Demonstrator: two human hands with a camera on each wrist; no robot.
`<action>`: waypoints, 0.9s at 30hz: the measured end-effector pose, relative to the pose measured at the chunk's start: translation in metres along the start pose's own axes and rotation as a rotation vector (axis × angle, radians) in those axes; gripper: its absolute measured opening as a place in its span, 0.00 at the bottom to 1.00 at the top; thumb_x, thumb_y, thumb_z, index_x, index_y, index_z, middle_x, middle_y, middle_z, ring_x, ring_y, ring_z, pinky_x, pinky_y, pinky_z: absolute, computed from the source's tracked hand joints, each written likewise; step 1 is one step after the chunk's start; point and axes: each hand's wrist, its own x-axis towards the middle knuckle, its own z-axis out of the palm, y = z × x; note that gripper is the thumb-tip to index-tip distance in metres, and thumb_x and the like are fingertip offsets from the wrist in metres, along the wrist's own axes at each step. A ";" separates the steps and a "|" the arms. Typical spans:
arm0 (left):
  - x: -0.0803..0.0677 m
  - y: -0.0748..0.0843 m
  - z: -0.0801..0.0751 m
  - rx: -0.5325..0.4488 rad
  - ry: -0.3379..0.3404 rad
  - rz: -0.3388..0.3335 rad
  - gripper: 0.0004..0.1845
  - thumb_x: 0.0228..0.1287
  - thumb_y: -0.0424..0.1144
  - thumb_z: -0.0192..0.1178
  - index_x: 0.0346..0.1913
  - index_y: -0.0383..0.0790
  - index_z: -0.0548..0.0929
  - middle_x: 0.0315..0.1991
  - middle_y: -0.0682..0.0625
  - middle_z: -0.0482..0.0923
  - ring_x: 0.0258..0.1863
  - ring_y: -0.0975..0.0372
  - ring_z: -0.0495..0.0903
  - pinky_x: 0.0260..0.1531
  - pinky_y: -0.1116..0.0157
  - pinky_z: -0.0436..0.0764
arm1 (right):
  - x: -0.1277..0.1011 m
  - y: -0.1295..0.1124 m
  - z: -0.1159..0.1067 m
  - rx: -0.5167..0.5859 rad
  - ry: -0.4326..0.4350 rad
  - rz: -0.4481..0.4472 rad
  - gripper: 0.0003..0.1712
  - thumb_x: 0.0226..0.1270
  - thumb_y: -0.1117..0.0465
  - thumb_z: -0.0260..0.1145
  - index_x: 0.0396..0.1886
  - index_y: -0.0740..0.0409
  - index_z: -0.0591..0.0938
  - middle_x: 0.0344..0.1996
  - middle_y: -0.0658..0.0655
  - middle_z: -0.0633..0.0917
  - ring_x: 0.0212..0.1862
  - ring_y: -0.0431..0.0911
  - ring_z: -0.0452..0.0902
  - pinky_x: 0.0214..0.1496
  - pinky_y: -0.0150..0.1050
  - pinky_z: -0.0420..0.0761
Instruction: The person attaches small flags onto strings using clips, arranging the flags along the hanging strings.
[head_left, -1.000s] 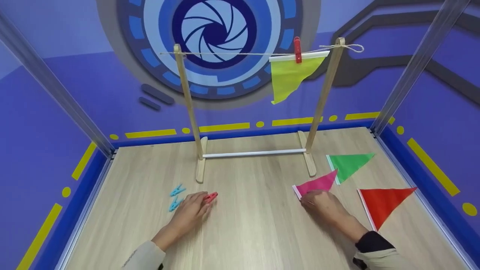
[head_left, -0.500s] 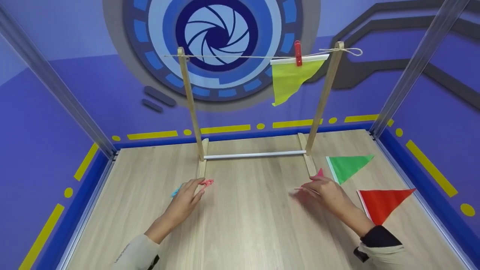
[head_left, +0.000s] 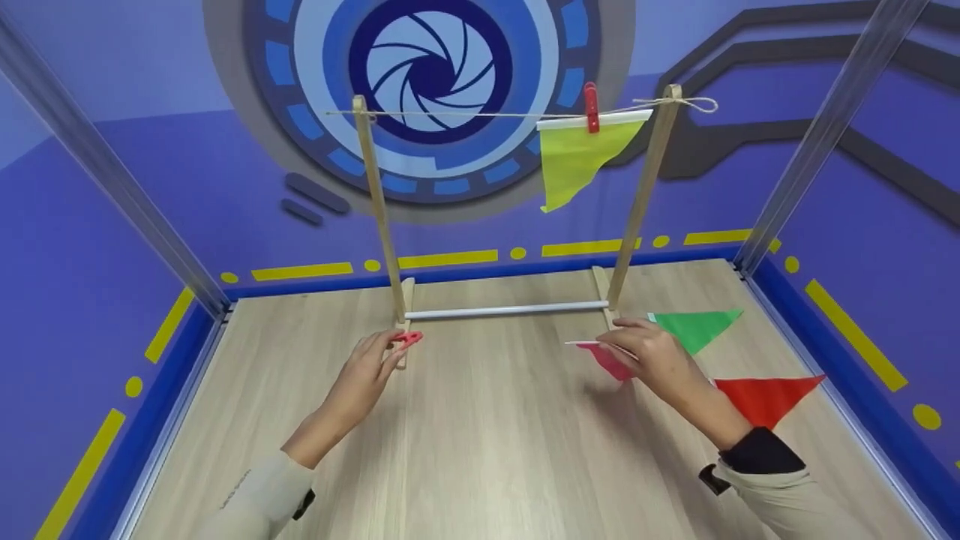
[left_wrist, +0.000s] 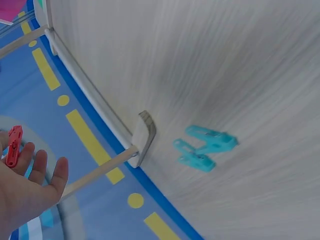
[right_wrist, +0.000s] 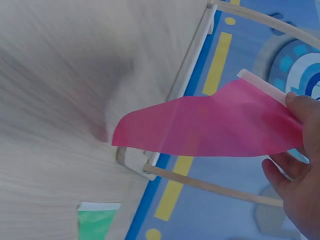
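My left hand [head_left: 367, 369] pinches a red clothespin [head_left: 409, 339] between thumb and fingertips, raised over the table near the stand's left foot. In the left wrist view the red clothespin [left_wrist: 14, 146] points upward beside the curled fingers. My right hand [head_left: 654, 357] grips a pink triangular flag [head_left: 611, 361] by its white top edge. The pink cloth [right_wrist: 200, 125] hangs down in the right wrist view. Behind both hands stands a wooden frame with a string [head_left: 457, 114] across its top. A yellow flag [head_left: 581, 161] hangs there under another red clothespin [head_left: 592, 109].
On the table [head_left: 480, 435] at right lie a green flag [head_left: 701, 328] and a red flag [head_left: 769, 397]. Blue clothespins [left_wrist: 215, 140] rest on the tabletop in the left wrist view. A white rod [head_left: 506, 310] joins the frame's feet; patterned walls enclose the back and sides.
Both hands have lifted from the table and moved forward, the left with the red clothespin. The right hand has raised the pink flag off the tabletop, and its cloth now hangs down.
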 end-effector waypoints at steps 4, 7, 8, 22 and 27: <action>0.009 0.008 -0.008 0.027 0.011 0.068 0.18 0.77 0.37 0.56 0.64 0.34 0.76 0.53 0.41 0.81 0.54 0.50 0.78 0.54 0.49 0.80 | 0.010 -0.003 -0.003 0.027 0.038 -0.039 0.16 0.49 0.72 0.81 0.40 0.59 0.91 0.37 0.56 0.91 0.47 0.59 0.87 0.47 0.52 0.85; 0.017 0.015 -0.013 0.062 0.027 0.129 0.17 0.77 0.37 0.57 0.63 0.33 0.77 0.53 0.42 0.82 0.52 0.51 0.79 0.53 0.51 0.81 | 0.017 -0.005 -0.004 0.047 0.073 -0.057 0.17 0.47 0.74 0.82 0.39 0.61 0.90 0.36 0.57 0.91 0.45 0.57 0.88 0.46 0.51 0.86; 0.020 0.017 -0.015 0.072 0.036 0.150 0.17 0.76 0.36 0.57 0.63 0.33 0.78 0.53 0.42 0.82 0.52 0.51 0.79 0.52 0.51 0.81 | 0.019 -0.005 -0.004 0.056 0.081 -0.061 0.17 0.47 0.74 0.82 0.39 0.61 0.90 0.36 0.57 0.91 0.44 0.56 0.87 0.45 0.50 0.87; 0.041 0.049 -0.035 0.165 0.065 0.230 0.19 0.75 0.41 0.58 0.64 0.39 0.80 0.54 0.42 0.85 0.51 0.49 0.79 0.51 0.51 0.81 | 0.037 -0.011 -0.007 0.081 0.154 -0.095 0.14 0.49 0.73 0.81 0.37 0.61 0.89 0.34 0.55 0.90 0.41 0.49 0.87 0.43 0.47 0.87; 0.047 0.057 -0.041 0.187 0.055 0.248 0.21 0.75 0.40 0.58 0.66 0.39 0.78 0.55 0.42 0.83 0.54 0.50 0.78 0.54 0.51 0.80 | 0.041 -0.011 -0.008 0.112 0.151 -0.082 0.12 0.52 0.73 0.79 0.38 0.61 0.89 0.35 0.56 0.90 0.38 0.48 0.88 0.40 0.45 0.88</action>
